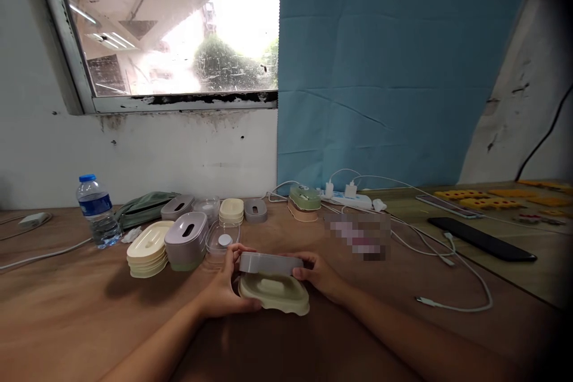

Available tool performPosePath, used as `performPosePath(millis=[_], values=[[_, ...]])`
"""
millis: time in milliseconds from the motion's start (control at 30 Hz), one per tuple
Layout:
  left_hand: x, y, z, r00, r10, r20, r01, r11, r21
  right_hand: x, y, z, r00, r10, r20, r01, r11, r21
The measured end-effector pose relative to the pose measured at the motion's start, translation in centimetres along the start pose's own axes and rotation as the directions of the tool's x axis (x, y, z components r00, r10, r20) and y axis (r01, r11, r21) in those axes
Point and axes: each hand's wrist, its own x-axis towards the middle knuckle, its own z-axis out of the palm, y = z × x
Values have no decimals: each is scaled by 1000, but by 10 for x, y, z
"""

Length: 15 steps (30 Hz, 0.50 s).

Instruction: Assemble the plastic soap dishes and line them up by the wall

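Close in front of me, a grey plastic cover [272,264] is held tilted above a pale yellow-green lid [275,292]. My left hand [228,289] is closed round the left side of both pieces, thumb on the yellow-green lid and fingers behind the grey cover. At the other end, my right hand [316,274] grips the grey cover, its thumb on the near edge. Left of my hands stand a stack of cream lids [150,246], a grey-lilac box with a slot [187,237] and a clear plastic container [222,239].
A water bottle [97,212] stands at the left beside a green cloth bag [145,209]. More lids and a green box [305,197] line the back. A power strip [353,198], white cables [470,307] and a black phone-like slab [481,240] lie to the right.
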Motion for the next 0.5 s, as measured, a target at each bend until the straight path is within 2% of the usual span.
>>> performPosePath(millis=[100,200,333,500], values=[[1,-2,2,1000,22,6,-21,999,-36,1,5,-4,998,-37,-54,36,999,-19],[0,-8,0,1000,1,26,0,1000,-29,4,16,-11,965,-142,-222,126,989,-81],[-2,-14,-4,996,-31,83,31,1000,1,19,23,-24,865,-253,-433,195,965,-175],[-3,-14,-3,995,-30,92,18,993,121,75,25,-33,681,-380,-626,193,918,-347]])
